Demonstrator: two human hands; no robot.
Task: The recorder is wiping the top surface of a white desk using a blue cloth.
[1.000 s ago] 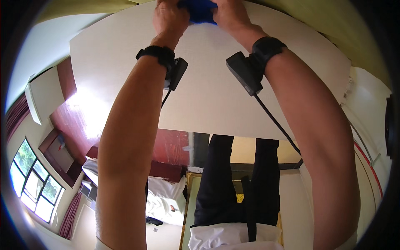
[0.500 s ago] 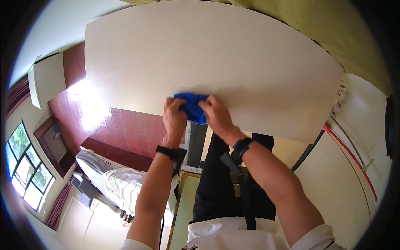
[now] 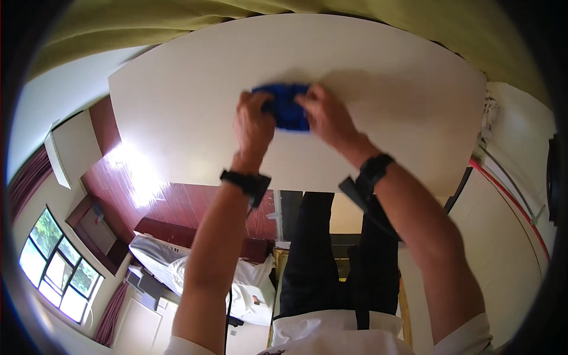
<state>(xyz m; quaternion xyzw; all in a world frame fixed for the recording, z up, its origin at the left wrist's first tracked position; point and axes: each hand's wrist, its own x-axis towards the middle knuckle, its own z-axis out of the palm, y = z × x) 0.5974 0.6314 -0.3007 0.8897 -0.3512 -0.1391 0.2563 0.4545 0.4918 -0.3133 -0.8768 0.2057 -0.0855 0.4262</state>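
A blue cloth (image 3: 291, 111) is bunched on the large pale tabletop (image 3: 189, 118), a little left of its middle. My left hand (image 3: 254, 123) grips the cloth's left end with curled fingers. Its right end is pinched by my right hand (image 3: 330, 117), thumb and fingers closed. Both hands are slightly blurred, and the cloth's underside is hidden. A black strap device sits on each of my wrists.
An olive-green curtain (image 3: 248, 22) hangs along the far edge of the tabletop. Reddish wood flooring (image 3: 198, 204) and a sofa-like seat with white covers (image 3: 160, 254) lie to the left. On the right runs a red hose or pipe (image 3: 509, 204) beside a pale wall.
Both hands have moved the blue cloth away from me, from the near edge farther onto the tabletop. The whole view has shifted slightly.
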